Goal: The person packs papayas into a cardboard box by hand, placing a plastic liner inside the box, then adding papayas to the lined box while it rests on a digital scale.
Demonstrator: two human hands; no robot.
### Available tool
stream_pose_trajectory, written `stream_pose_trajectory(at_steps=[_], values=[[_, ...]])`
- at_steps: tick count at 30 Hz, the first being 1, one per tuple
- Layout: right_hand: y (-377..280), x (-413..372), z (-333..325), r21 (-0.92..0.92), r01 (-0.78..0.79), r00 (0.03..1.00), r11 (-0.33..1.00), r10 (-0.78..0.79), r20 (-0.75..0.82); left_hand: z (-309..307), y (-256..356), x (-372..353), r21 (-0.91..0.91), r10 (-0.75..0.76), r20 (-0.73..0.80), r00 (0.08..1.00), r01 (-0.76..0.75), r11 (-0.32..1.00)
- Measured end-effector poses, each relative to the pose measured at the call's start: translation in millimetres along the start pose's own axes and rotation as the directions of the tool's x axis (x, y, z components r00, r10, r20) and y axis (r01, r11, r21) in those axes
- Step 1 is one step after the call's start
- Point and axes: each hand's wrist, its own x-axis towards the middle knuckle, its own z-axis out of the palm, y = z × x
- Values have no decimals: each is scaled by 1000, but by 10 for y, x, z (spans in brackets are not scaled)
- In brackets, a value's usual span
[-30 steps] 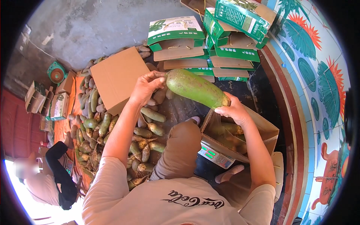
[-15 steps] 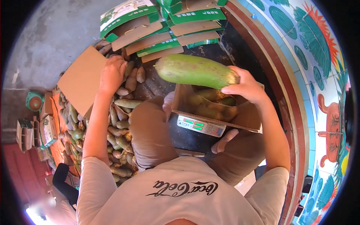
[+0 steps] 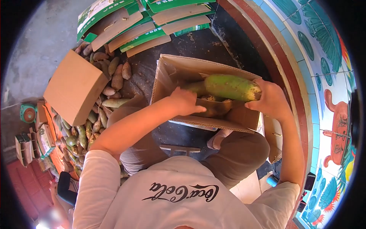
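A long green radish (image 3: pixel 230 86) with a tan, rough end lies level inside the opening of a cardboard box (image 3: pixel 207 63). My right hand (image 3: pixel 272 99) is wrapped round its tan end, at the box's right side. Over the left part of the box is my left hand (image 3: pixel 183 102), thumb stretched out and apart from the fingers, whose tips are partly hidden. It is close to another green radish (image 3: pixel 196 87) in the box. More radishes lie in shadow beneath.
A pile of radishes (image 3: pixel 82 135) covers the floor on the left, with a closed cardboard carton (image 3: pixel 76 86) on it. Green-printed boxes (image 3: pixel 148 36) are stacked at the back. A tiled, painted wall (image 3: pixel 305 49) curves along the right.
The radish in my right hand has gone down into the box. My left hand has left the carton over the pile and come right, over the box.
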Motion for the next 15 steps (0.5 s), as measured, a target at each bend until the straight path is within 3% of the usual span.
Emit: stream_pose_trajectory(at_steps=[1, 5, 8, 11, 14, 15], values=[[-36, 47, 40, -68, 6, 1000, 998, -5, 18, -144, 68, -67, -94, 32, 186, 982, -14, 995], [-142, 292, 242, -195, 38, 988, 980, -8, 155, -109, 173, -269, -93, 145, 250, 957, -126, 988], [-77, 480, 497, -177, 161, 977, 971, -132, 166, -5, 143, -428, -62, 246, 109, 963, -241, 969], [-3, 624, 683, -22, 223, 949, 975, -212, 234, 94, 179, -478, -34, 244, 23, 970, -243, 969], [138, 718, 973, -47, 236, 915, 971, -206, 347, 106, 171, -489, -27, 257, 27, 966, -257, 966], [148, 767, 1038, -104, 201, 891, 974, -138, 433, 109, 173, -490, -30, 264, 35, 964, -263, 964]])
